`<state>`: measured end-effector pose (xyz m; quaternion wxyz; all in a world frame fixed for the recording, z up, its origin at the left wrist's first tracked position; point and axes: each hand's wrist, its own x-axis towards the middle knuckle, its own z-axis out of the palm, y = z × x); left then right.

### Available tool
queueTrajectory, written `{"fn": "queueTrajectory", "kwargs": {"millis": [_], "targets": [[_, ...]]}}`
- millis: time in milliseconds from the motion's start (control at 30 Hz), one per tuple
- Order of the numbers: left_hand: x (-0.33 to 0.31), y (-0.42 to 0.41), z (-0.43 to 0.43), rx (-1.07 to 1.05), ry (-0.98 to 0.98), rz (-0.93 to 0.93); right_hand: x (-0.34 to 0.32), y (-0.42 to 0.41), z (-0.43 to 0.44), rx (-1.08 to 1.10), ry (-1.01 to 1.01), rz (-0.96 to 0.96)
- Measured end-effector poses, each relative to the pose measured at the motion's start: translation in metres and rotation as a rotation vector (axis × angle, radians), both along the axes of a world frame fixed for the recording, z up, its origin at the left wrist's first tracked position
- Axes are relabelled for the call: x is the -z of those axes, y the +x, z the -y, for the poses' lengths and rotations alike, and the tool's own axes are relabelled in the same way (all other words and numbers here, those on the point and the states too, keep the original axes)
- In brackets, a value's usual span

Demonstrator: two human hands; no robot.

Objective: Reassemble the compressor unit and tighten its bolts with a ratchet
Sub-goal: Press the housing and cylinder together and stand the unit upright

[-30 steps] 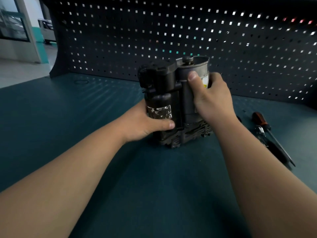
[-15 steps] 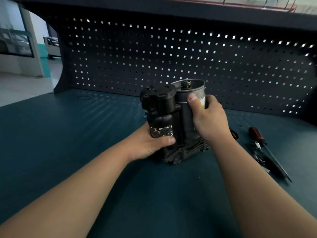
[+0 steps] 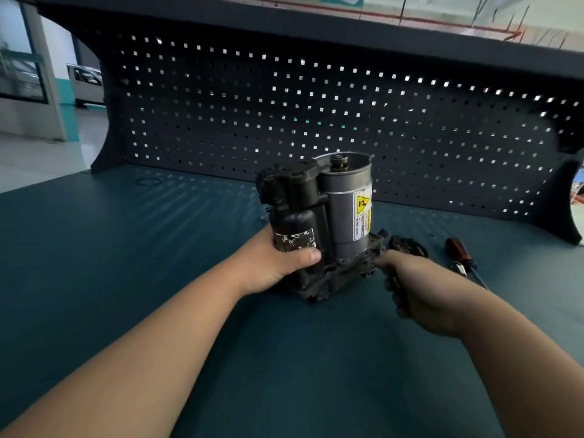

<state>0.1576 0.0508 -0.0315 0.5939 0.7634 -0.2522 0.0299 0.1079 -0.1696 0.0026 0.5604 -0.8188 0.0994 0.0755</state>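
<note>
The compressor unit (image 3: 328, 222) stands upright on the teal bench top (image 3: 158, 248). It has a black cylinder on the left, a grey motor can with a yellow warning label on the right, and a dark cast base. My left hand (image 3: 278, 263) grips the black cylinder low down, thumb across its torn white label. My right hand (image 3: 417, 295) is off the grey can and sits low to the right of the base. Its fingers are loosely curled, its index finger reaches the base's corner, and I see nothing in it.
A small black part (image 3: 407, 245) lies just behind my right hand. A screwdriver with a red and black handle (image 3: 459, 252) lies further right. A dark pegboard (image 3: 284, 121) walls off the back of the bench. A thin ring (image 3: 147, 181) lies far left.
My right hand has let go of the grey can and dropped down to the right of the base. The left hand keeps its grip. The camera view has tilted up.
</note>
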Motion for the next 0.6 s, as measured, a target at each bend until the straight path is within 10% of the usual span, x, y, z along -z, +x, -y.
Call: {"fn": "queueTrajectory", "kwargs": {"millis": [133, 600], "targets": [[0.001, -0.001, 0.0, -0.019, 0.025, -0.001, 0.003, -0.015, 0.001, -0.126, 0.094, -0.053], [-0.003, -0.008, -0.005, -0.043, 0.071, -0.07, -0.026, -0.026, -0.028, -0.505, -0.634, 0.383]]}}
